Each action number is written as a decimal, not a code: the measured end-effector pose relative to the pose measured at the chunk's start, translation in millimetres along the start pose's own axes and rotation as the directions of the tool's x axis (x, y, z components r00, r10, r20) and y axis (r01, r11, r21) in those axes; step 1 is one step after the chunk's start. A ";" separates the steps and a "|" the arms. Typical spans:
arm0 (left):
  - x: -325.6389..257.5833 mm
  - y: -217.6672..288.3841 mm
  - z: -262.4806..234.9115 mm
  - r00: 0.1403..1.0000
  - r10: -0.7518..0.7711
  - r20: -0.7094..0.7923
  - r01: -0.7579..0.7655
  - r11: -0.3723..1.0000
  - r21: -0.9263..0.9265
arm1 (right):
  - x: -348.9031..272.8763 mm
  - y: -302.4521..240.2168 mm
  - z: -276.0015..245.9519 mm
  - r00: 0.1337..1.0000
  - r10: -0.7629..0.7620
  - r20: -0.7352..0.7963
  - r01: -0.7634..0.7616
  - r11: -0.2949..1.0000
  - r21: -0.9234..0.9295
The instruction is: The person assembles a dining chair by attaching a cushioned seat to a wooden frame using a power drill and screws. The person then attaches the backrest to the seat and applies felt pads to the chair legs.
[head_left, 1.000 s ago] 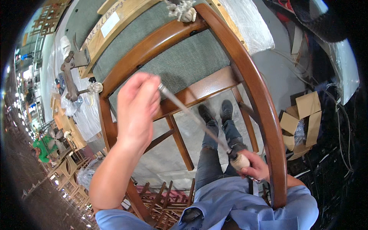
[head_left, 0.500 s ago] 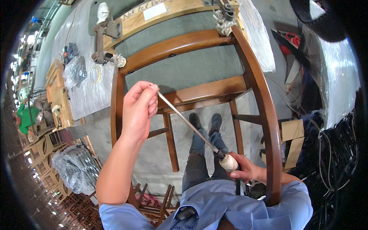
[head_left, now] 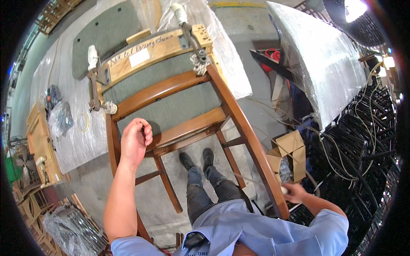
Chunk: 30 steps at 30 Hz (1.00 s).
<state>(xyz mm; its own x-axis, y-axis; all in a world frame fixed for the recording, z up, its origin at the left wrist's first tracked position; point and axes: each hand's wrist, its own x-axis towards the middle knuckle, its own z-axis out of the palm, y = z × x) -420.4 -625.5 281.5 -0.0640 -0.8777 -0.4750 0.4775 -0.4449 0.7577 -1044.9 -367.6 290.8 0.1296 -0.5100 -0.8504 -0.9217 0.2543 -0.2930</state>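
Note:
A brown wooden chair frame (head_left: 252,136) with a grey-green padded panel (head_left: 183,109) lies in front of me. My left hand (head_left: 136,138) is raised over the panel's near left part, fingers curled in. A small dark thing shows within the fingers, too hidden to name. Off to the right, beyond the chair's right post, my right hand (head_left: 295,193) is closed round the pale handle of a screwdriver (head_left: 284,190). Its thin shaft is smeared by motion and passes behind the post. The chair's far end sits against a wooden jig (head_left: 158,49) with two metal clamps.
A plastic-wrapped table (head_left: 87,145) holds a tape roll (head_left: 83,122) and a bagged bundle (head_left: 60,118). On the right stand an open cardboard box (head_left: 290,143), a wrapped panel (head_left: 318,59), stacked black frames (head_left: 354,141) and loose cables. Wrapped parts (head_left: 74,226) lie lower left.
The screwdriver's tip has left my left hand. My right hand has carried the screwdriver to the right, past the chair post. The view has shifted, so the chair appears further left.

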 end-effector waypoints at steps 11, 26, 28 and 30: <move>5.2 -12.8 1.3 0.950 -0.296 0.100 0.191 0.803 0.564 | 169.9 -139.3 -180.2 0.779 -0.065 -0.624 0.103 0.994 0.025; 8.2 -31.8 -5.0 0.951 -0.192 0.244 -0.148 0.412 0.899 | 342.7 -349.1 -269.2 0.661 -0.105 -0.743 -0.236 0.911 -0.339; 10.5 -38.1 -2.6 0.947 -0.184 0.263 -0.176 0.385 0.906 | 315.8 -360.0 -258.3 0.682 -0.031 -0.731 -0.104 0.985 -0.139; 6.9 -36.8 0.2 0.943 -0.221 0.248 -0.159 0.357 0.920 | 283.5 -375.5 -232.9 0.912 0.062 -0.406 0.030 0.976 0.217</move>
<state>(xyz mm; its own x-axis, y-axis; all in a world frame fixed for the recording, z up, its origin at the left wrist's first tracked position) -438.6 -615.2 250.5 -0.3834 -0.7739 -0.5040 -0.6256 -0.1838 0.7582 -747.2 -799.1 261.5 -0.0872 -0.7826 -0.6164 -0.8157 0.4113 -0.4067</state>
